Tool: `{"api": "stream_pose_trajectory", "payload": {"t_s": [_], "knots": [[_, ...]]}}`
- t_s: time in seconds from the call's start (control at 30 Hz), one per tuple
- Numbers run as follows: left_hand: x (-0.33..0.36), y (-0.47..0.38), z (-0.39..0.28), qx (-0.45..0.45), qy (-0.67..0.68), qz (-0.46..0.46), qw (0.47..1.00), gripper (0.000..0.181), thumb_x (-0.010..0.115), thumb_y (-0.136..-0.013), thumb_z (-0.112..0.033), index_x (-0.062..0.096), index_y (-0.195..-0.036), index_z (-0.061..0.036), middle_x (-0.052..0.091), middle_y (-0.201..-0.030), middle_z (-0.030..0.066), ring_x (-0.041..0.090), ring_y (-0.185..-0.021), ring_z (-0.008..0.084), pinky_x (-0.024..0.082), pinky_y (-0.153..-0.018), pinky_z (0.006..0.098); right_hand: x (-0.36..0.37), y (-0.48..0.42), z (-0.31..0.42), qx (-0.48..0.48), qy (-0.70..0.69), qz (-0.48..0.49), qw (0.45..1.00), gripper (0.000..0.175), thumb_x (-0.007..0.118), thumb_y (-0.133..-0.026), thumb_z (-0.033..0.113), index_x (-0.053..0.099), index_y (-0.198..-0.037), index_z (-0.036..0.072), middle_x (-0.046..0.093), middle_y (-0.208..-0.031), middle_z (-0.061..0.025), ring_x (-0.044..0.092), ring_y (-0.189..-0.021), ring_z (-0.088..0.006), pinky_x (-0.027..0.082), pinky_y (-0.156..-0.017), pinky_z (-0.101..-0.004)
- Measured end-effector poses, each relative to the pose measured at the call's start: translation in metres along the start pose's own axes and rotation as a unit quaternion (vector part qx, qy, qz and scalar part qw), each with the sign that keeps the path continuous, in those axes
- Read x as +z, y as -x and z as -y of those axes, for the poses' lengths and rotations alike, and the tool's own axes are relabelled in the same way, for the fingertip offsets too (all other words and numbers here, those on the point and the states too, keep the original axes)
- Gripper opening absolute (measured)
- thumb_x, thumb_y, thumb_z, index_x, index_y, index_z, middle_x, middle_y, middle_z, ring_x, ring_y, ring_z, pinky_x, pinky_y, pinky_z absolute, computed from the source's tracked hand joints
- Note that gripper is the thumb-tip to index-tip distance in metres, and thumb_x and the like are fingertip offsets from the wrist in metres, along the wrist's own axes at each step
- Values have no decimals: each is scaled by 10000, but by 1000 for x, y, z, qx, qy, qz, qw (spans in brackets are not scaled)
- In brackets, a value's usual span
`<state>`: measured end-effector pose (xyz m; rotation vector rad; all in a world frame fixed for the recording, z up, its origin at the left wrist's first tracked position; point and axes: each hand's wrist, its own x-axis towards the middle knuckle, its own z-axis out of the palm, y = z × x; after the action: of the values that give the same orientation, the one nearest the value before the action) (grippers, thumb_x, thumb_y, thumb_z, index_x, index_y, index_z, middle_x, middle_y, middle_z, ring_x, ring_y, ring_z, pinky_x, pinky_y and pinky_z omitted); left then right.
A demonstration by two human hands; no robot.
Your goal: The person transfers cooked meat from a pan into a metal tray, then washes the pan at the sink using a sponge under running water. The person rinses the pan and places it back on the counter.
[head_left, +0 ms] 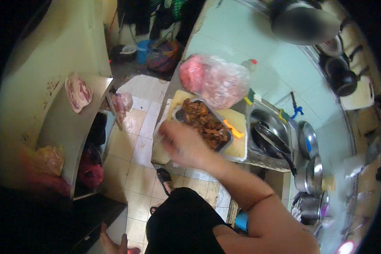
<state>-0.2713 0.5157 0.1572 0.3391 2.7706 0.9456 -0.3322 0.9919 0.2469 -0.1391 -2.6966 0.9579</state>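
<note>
My right hand (184, 144) reaches over the near left side of a metal tray (230, 143) filled with browned, cooked-looking meat pieces (206, 122). Its fingers are curled and blurred, and whether they hold anything cannot be made out. The tray rests on pale cutting boards (238, 150), with an orange-handled tool (233, 128) beside it. Behind the tray lies a large clear plastic bag (225, 81) with a pink bag (192, 73) against it. My left hand (112, 243) shows partly at the bottom left edge, fingers apart, beside a dark cabinet top.
A sink (274, 116) holding a black frying pan (271, 139) is right of the boards. Metal pots (311, 174) stand beyond it. On the left, a shelf (58, 111) bears raw meat (79, 93) and a yellowish bag (50, 160). A blue bucket (143, 50) stands at the back.
</note>
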Motion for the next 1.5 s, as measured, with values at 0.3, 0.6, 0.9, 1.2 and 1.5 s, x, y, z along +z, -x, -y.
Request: {"api": "stream_pose_trajectory", "payload": {"t_s": [0.3, 0.6, 0.9, 1.2, 1.5], "knots": [[5, -36, -102, 170, 17, -16, 985, 956, 785, -774, 21, 364, -1631, -13, 476, -1612, 231, 473, -1465, 380, 365, -1224, 459, -157, 15, -96, -3, 319, 6, 948, 322, 775, -867, 300, 708, -1011, 21, 742, -962, -235, 720, -924, -436, 565, -829, -544], [170, 49, -296, 14, 273, 175, 946, 387, 692, -931, 25, 642, -1314, 7, 718, -1148, 109, 688, -1118, 218, 526, -1020, 359, -456, 187, -286, 171, 235, 137, 947, 147, 690, -800, 139, 728, -909, 49, 745, -862, -186, 717, -831, -378, 560, -761, -472], [357, 62, -566, -204, 355, 634, 657, 517, 608, -1091, -323, 488, -1510, -44, 697, -1251, 158, 694, -1102, 251, 550, -1012, 395, -514, 307, -400, 288, 29, 201, 936, 142, 724, -797, 115, 748, -911, 32, 752, -874, -118, 747, -813, -252, 588, -719, -393], [351, 28, -608, -202, 317, 601, 705, 464, 620, -982, -300, 616, -1351, -18, 638, -753, 58, 619, -639, 177, 534, -603, 326, -365, 269, -543, 371, -565, -30, 737, 251, 785, -867, 163, 727, -1058, 11, 741, -999, -130, 758, -842, -320, 647, -812, -531], [347, -27, -594, -155, 137, 516, 831, 316, 653, -1031, -308, 695, -1193, -40, 717, -788, 70, 633, -625, 133, 494, -574, 263, -479, 279, -612, 329, 327, 10, 886, 282, 763, -904, 209, 733, -1103, 11, 733, -1176, -238, 719, -1099, -376, 594, -936, -514]]}}
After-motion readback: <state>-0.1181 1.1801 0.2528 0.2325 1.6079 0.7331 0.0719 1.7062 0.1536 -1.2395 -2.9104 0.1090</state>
